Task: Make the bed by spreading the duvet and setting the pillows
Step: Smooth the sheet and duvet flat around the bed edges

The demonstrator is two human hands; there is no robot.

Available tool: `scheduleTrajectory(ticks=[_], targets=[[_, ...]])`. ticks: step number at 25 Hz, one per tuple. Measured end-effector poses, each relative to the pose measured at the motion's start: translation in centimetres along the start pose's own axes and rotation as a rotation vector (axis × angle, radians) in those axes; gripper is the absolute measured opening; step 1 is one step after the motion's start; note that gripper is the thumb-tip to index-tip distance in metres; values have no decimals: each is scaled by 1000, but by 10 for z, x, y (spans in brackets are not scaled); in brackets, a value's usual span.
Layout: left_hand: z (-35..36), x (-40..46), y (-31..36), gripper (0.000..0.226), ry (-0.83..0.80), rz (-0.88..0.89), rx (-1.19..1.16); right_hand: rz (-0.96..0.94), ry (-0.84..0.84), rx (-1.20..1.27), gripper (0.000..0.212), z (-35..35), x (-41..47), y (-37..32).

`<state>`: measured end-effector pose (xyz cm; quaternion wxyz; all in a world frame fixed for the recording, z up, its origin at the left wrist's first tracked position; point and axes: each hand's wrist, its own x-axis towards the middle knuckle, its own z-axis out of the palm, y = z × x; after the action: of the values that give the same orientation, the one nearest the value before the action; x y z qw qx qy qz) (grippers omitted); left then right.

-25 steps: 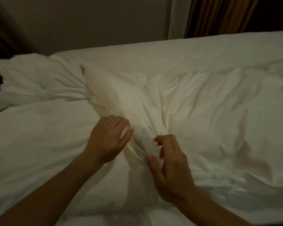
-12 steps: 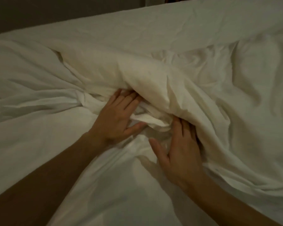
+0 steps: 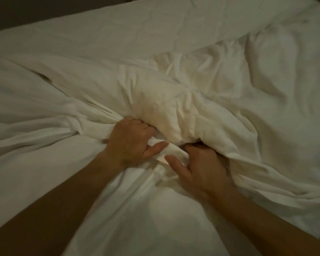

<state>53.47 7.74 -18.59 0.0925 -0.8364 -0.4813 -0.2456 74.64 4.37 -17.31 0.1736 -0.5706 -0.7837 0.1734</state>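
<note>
Head view: duvet (image 3: 174, 100) lies bunched mid-bed. Left hand (image 3: 129, 143) has its fingers curled round a gathered fold; right hand (image 3: 201, 163) digs its fingers under the bulge, probably gripping, fingertips hidden. Step in hand: taking hold to spread. Next: lift and pull outward evenly. No pillows visible; dim light blurs duvet edges.

White duvet (image 3: 183, 111) rumpled across bed, heaped in thick bunched ridge running from left edge of frame to centre. Deep creases right of centre; flatter stretch at lower centre. Near end of ridge gathered into twisted wad just below middle of frame. Smooth white sheet (image 3: 118, 28) bare along upper frame.
</note>
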Motion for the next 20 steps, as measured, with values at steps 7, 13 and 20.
scheduleTrajectory(ticks=[7,13,20], targets=[[-85,-58,48,78,-106,-102,5,-285,-13,71,87,-25,-53,-26],[-142,-93,137,73,-98,-269,113,-364,-93,61,95,-58,-129,-29],[-139,-136,223,79,-188,-439,105,-408,-52,-26,74,-65,-203,2]])
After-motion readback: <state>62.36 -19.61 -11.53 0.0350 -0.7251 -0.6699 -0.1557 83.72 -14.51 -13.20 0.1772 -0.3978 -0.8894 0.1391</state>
